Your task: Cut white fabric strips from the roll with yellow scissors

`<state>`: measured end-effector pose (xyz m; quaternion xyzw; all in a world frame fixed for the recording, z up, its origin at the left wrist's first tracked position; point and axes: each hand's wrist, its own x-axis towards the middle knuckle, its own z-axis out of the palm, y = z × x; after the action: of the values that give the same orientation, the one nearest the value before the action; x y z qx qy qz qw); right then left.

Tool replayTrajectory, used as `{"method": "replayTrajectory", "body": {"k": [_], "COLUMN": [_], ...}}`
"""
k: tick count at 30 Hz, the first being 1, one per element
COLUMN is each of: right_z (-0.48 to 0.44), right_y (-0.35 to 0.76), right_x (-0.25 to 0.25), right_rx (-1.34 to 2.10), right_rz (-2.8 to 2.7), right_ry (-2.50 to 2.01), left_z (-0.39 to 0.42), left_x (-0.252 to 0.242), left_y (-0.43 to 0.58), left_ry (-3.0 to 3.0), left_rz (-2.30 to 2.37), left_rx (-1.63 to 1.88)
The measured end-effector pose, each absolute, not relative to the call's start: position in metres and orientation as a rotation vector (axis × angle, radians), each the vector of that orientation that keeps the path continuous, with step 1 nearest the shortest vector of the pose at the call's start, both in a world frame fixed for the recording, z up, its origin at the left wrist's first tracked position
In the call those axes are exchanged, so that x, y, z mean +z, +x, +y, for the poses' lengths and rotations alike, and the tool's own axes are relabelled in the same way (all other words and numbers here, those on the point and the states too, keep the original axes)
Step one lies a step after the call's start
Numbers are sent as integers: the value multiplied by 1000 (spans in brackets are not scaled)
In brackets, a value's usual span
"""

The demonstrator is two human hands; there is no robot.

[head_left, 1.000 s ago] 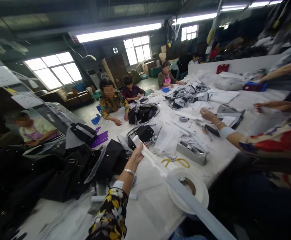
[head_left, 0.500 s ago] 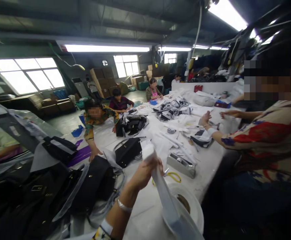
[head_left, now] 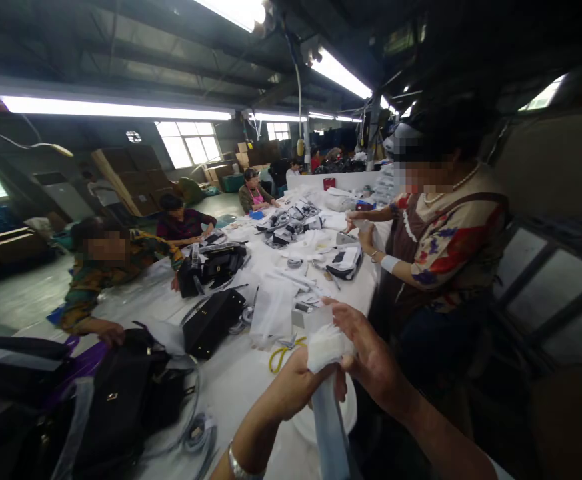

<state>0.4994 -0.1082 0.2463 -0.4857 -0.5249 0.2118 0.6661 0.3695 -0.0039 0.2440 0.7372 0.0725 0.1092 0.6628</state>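
Observation:
My left hand (head_left: 293,387) is closed around a pale, translucent strip (head_left: 331,427) bunched into a white wad (head_left: 328,347) at its upper part. From the other side my right hand (head_left: 375,357) holds the same wad, fingers curled behind its top edge. The strip hangs down towards me from between both hands. Behind it, a white roll (head_left: 308,423) on the table is mostly covered by my hands and the strip. Yellow-handled scissors (head_left: 277,360) rest just beyond my left hand. What the wad is made of I cannot make out.
Black handbags (head_left: 213,323) lie along the left of the white table (head_left: 235,393), with more black bags (head_left: 115,400) nearer me. A co-worker (head_left: 445,247) stands close on the right. Another person (head_left: 115,280) leans in from the left. Grey straps (head_left: 291,223) are heaped further back.
My view has turned right. My right hand has come into sight and taken hold of the strip beside my left hand. The scissors now show more fully.

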Motion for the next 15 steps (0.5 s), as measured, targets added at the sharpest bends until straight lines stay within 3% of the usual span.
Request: {"method": "replayTrajectory", "body": {"k": [10,15], "right_z": [-135,-141], "right_y": [509,512], "right_x": [266,271], "right_rx": [71,172], "right_rz": [-1455,-1400], "right_ry": [-1325,-1440], "left_z": [-21,-28], "left_x": [253,254], "left_y": [378,381], "left_ry": [1772,1808], "left_rz": [86,88], "left_rx": [275,258]}}
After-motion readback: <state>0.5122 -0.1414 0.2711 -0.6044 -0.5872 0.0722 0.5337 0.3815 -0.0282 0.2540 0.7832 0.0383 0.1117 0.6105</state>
